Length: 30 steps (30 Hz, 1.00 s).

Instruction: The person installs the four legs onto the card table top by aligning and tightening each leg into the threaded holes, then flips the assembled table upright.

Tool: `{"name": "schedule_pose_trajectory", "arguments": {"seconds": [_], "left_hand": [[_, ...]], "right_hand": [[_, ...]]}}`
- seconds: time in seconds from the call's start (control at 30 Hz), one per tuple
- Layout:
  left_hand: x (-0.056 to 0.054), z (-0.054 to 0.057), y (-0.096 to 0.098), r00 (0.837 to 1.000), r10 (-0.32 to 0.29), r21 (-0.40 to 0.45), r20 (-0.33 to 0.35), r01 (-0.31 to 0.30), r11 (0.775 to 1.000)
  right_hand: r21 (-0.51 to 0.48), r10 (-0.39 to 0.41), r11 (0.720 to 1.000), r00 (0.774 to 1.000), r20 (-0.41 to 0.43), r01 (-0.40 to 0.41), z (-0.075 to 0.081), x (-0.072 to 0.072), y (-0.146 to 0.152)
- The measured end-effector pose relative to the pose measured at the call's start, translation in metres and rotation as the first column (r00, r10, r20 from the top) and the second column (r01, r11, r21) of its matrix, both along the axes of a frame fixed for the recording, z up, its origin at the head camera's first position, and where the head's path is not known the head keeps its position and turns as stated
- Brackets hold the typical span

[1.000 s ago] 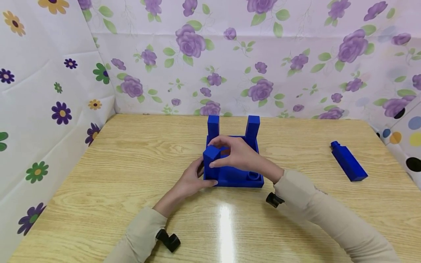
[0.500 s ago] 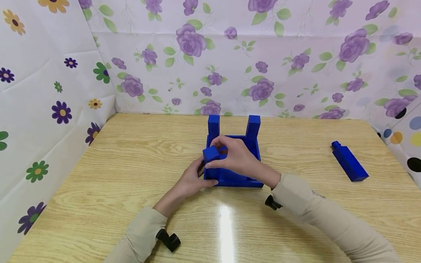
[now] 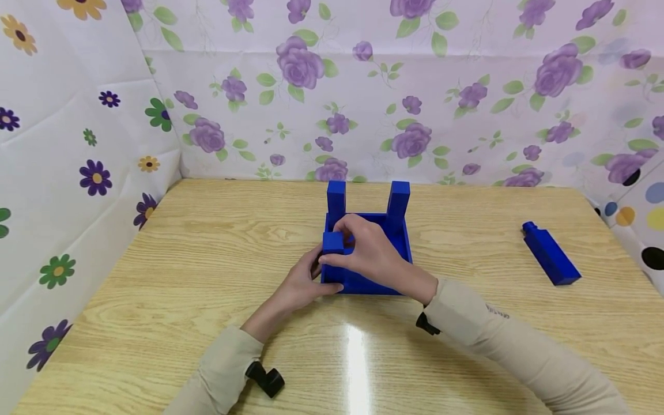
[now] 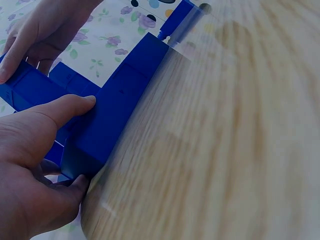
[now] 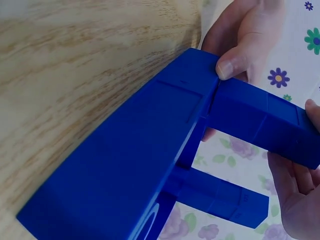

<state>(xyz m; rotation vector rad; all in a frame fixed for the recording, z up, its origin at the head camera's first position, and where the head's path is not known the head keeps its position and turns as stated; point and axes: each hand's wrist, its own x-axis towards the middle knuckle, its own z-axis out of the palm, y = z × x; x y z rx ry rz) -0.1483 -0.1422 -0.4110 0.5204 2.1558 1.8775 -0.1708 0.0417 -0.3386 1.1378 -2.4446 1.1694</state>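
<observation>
A shallow blue square tray-like base (image 3: 358,285) rests on the table with blue square legs standing at its corners. My left hand (image 3: 298,282) grips its front left corner, thumb on the front wall (image 4: 105,125) and fingers round the side. Upright at that corner stands a leg (image 3: 333,243), its top pinched between the thumb and fingers of my right hand (image 3: 370,253). The leg's lower end meets the base in the right wrist view. Behind it rise the back left leg (image 3: 336,199) and the back right leg (image 3: 399,200). My right wrist hides the front right corner from above.
Another blue leg (image 3: 552,256) with a threaded end lies on its side at the right of the wooden table (image 3: 233,230). Flowered cloth (image 3: 301,115) hangs behind the table and at its left. A round socket (image 5: 148,220) shows inside the base.
My right hand has turned the front left leg, so its top now faces square on. The right wrist has shifted slightly left and forward over the front right corner. My left hand stays put.
</observation>
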Motion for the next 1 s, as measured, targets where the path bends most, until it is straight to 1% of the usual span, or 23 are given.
{"name": "schedule_pose_trajectory", "arguments": {"seconds": [0.2, 0.33, 0.43, 0.47, 0.53, 0.6, 0.67, 0.73, 0.8, 0.83, 0.87, 0.93, 1.0], "left_hand": [[0.0, 0.0, 0.0, 1.0, 0.01, -0.007, 0.0, -0.01, 1.0], [0.0, 0.001, -0.001, 1.0, 0.015, -0.014, 0.008, -0.015, 1.0], [0.001, 0.001, -0.001, 1.0, 0.021, -0.02, 0.014, -0.021, 1.0], [0.001, 0.001, 0.0, 1.0, 0.018, -0.016, 0.012, -0.017, 1.0], [0.002, 0.001, 0.0, 1.0, 0.018, -0.01, 0.018, -0.017, 1.0], [0.002, 0.002, 0.001, 0.999, 0.019, -0.005, 0.026, -0.019, 1.0], [0.003, 0.003, 0.001, 0.999, 0.022, -0.008, 0.032, -0.022, 1.0], [0.003, 0.003, 0.001, 0.999, 0.032, -0.023, 0.041, -0.031, 0.999], [0.003, 0.003, 0.001, 0.998, 0.037, -0.034, 0.041, -0.036, 0.999], [0.003, 0.003, 0.001, 0.999, 0.037, -0.038, 0.04, -0.036, 0.999], [0.003, 0.003, 0.0, 0.998, 0.038, -0.041, 0.04, -0.036, 0.998], [0.002, 0.002, 0.0, 0.999, 0.038, -0.041, 0.039, -0.036, 0.999], [0.002, 0.001, 0.0, 0.999, 0.037, -0.04, 0.04, -0.036, 0.999]], "right_hand": [[-0.027, 0.003, 1.0, 1.0, -0.003, -0.003, -0.003, 0.0, 0.0], [-0.003, 0.004, 1.0, 1.0, 0.014, -0.004, 0.0, -0.001, -0.001], [0.044, 0.004, 0.999, 0.997, 0.076, -0.007, 0.003, -0.002, 0.0], [0.062, 0.006, 0.998, 0.994, 0.111, -0.013, 0.004, -0.003, 0.001], [0.09, 0.016, 0.995, 0.98, 0.199, -0.034, 0.006, -0.006, 0.004], [0.098, 0.054, 0.991, 0.955, 0.291, -0.086, 0.008, -0.009, 0.008], [0.066, 0.124, 0.985, 0.917, 0.379, -0.16, 0.01, -0.014, 0.012], [0.014, 0.204, 0.972, 0.869, 0.451, -0.235, 0.011, -0.019, 0.016], [-0.045, 0.28, 0.953, 0.813, 0.511, -0.299, 0.011, -0.024, 0.019], [-0.07, 0.303, 0.946, 0.786, 0.539, -0.317, 0.01, -0.026, 0.02], [-0.078, 0.308, 0.943, 0.768, 0.562, -0.322, 0.009, -0.027, 0.021], [-0.076, 0.3, 0.945, 0.75, 0.59, -0.318, 0.007, -0.03, 0.022], [-0.068, 0.283, 0.949, 0.742, 0.608, -0.306, 0.005, -0.031, 0.023]]}}
